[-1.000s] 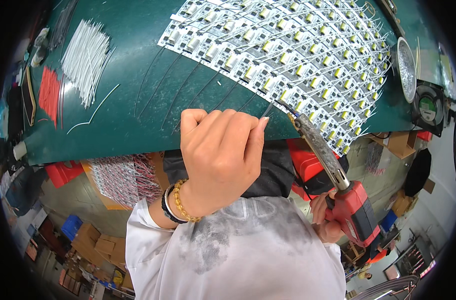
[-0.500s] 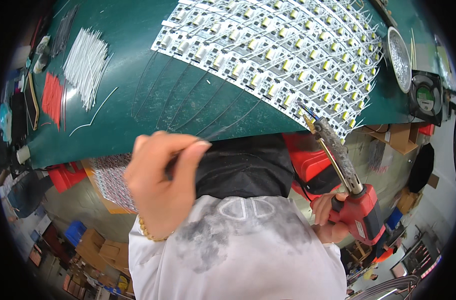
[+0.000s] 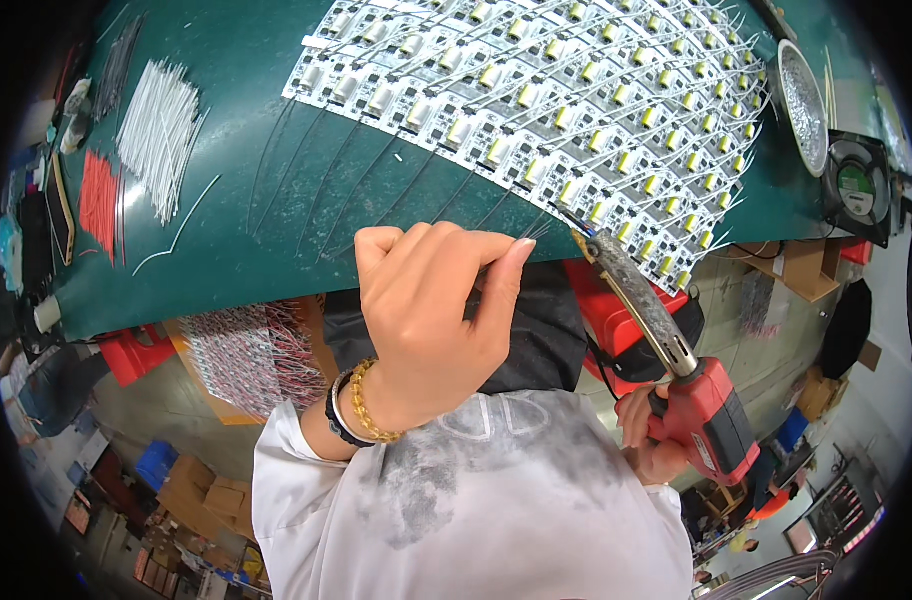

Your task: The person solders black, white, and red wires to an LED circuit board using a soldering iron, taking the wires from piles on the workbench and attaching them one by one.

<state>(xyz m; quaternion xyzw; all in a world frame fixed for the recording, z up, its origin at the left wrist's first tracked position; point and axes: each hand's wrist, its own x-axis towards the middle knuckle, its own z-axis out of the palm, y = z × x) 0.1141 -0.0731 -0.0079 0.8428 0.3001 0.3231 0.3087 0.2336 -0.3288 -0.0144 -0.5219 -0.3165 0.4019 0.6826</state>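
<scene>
My left hand [image 3: 431,310] is closed in a pinch on several thin dark wires [image 3: 539,230], whose ends fan out past the thumb and forefinger. It hovers over the table's near edge, just below a white circuit board panel [image 3: 406,118] lined with yellow-and-white components and pale wires. Black wires [image 3: 321,195] trail from the panel's near edge. My right hand [image 3: 648,440] grips the red handle of a soldering gun [image 3: 708,415]. The gun's long metal barrel points up and left, its tip at the panel's near edge, close to the pinched wires. Whether the tip touches the panel I cannot tell.
On the green table [image 3: 226,265] at left lie bundles of white wires [image 3: 161,140], red wires [image 3: 99,205] and dark wires [image 3: 116,75]. A bowl-like dish [image 3: 802,110] and a black fan [image 3: 856,190] stand at right. Below the edge is a red stool [image 3: 616,325].
My left hand has moved right and up toward the panel, with wire ends now showing at its fingertips. The soldering gun has shifted slightly left, its tip nearer the left fingers.
</scene>
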